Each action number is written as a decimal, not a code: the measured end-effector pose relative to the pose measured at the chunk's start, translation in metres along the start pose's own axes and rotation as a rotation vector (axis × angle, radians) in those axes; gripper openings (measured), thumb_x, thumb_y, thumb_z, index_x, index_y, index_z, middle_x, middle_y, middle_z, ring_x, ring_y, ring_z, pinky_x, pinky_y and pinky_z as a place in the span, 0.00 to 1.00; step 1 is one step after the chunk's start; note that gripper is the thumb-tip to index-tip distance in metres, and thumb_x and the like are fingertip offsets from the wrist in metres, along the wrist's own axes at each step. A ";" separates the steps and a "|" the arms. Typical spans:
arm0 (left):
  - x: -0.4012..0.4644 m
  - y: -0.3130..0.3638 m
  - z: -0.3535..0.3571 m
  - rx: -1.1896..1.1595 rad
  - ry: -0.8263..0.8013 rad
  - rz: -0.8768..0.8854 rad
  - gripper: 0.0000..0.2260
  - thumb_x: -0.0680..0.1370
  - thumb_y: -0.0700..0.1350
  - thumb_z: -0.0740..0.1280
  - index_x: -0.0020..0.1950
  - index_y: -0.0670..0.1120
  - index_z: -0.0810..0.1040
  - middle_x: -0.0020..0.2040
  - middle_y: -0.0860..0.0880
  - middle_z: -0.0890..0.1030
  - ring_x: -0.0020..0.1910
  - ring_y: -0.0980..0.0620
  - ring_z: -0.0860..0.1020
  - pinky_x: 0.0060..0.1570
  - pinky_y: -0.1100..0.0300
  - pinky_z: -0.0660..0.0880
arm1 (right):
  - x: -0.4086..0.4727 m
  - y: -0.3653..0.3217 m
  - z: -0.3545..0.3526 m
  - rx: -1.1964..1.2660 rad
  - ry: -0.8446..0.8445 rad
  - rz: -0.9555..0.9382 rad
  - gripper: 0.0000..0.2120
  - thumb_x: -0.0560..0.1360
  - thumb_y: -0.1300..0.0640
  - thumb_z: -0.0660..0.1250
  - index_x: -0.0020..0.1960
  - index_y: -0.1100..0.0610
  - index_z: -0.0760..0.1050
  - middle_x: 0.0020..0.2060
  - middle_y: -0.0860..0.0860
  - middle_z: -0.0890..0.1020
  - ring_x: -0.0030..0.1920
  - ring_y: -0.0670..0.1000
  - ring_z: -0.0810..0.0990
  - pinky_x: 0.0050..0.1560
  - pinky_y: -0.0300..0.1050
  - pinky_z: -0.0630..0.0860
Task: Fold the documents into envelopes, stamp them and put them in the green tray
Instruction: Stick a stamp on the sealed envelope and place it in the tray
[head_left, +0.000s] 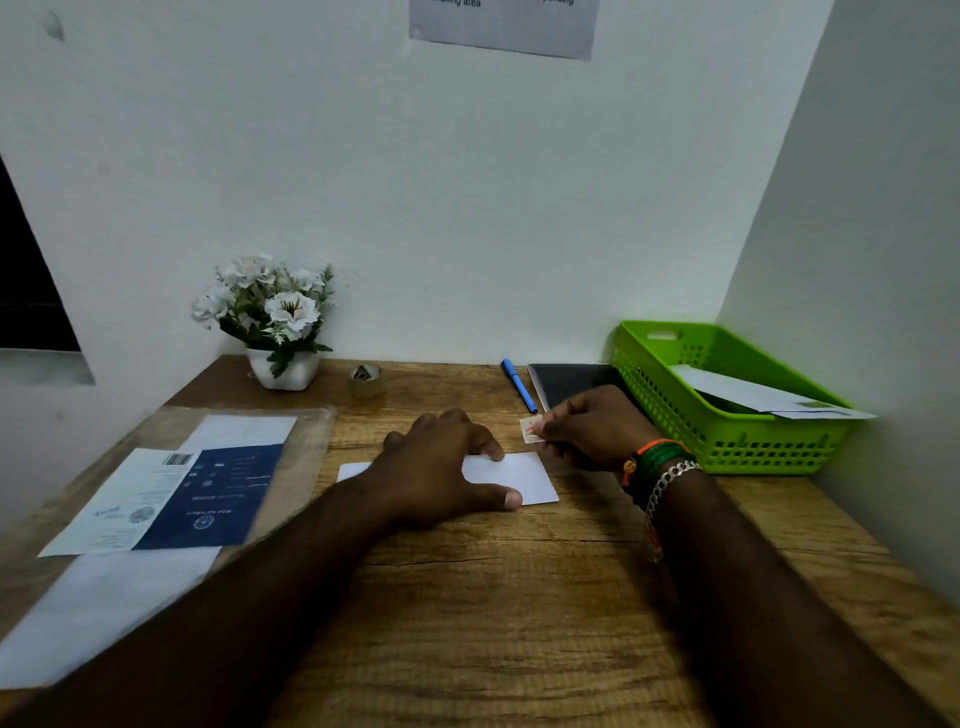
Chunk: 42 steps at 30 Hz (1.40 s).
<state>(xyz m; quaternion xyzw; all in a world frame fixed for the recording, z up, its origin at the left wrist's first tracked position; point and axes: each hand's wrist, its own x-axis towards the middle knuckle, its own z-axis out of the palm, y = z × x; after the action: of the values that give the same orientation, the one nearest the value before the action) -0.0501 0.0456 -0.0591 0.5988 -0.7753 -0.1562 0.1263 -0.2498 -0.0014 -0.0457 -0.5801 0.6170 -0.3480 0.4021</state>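
A white envelope (519, 475) lies flat in the middle of the wooden desk. My left hand (441, 467) rests palm-down on it, fingers spread, covering its left half. Just above the envelope's top right corner, my right hand (592, 423) pinches a small stamp (531, 429) between thumb and fingertips. The green tray (727, 441) stands at the right against the wall, with a white envelope (763, 397) lying inside. At the left, printed documents (171, 499), one dark blue, lie in a stack with a blank white sheet (104, 608).
A blue pen (518, 385) and a dark notebook (571, 382) lie behind my right hand. A roll of clear tape (367, 382) and a white pot of flowers (278, 322) stand at the back. Walls close the desk at the back and right.
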 end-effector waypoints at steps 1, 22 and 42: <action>-0.001 0.001 0.000 0.001 -0.001 -0.001 0.26 0.70 0.68 0.72 0.66 0.61 0.76 0.67 0.56 0.72 0.70 0.51 0.66 0.69 0.40 0.66 | 0.000 0.000 0.000 -0.003 -0.001 -0.001 0.08 0.74 0.61 0.76 0.44 0.67 0.83 0.27 0.54 0.81 0.21 0.44 0.74 0.23 0.35 0.70; 0.015 -0.019 -0.002 -0.107 0.125 0.057 0.21 0.69 0.66 0.75 0.59 0.60 0.80 0.60 0.56 0.76 0.62 0.54 0.73 0.64 0.44 0.73 | 0.011 0.011 0.014 -0.011 0.090 -0.110 0.05 0.72 0.62 0.77 0.39 0.62 0.84 0.29 0.55 0.83 0.27 0.47 0.79 0.32 0.40 0.76; 0.052 -0.039 0.002 -0.944 0.381 0.009 0.17 0.68 0.34 0.80 0.54 0.45 0.83 0.47 0.46 0.84 0.46 0.50 0.82 0.49 0.50 0.82 | 0.003 -0.001 0.030 0.334 0.021 -0.314 0.08 0.76 0.61 0.73 0.50 0.67 0.82 0.36 0.55 0.82 0.28 0.47 0.76 0.24 0.36 0.70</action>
<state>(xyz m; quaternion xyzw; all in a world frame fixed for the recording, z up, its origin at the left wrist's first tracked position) -0.0290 -0.0142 -0.0760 0.4909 -0.5861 -0.3771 0.5228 -0.2227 -0.0035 -0.0579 -0.5908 0.4572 -0.5095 0.4270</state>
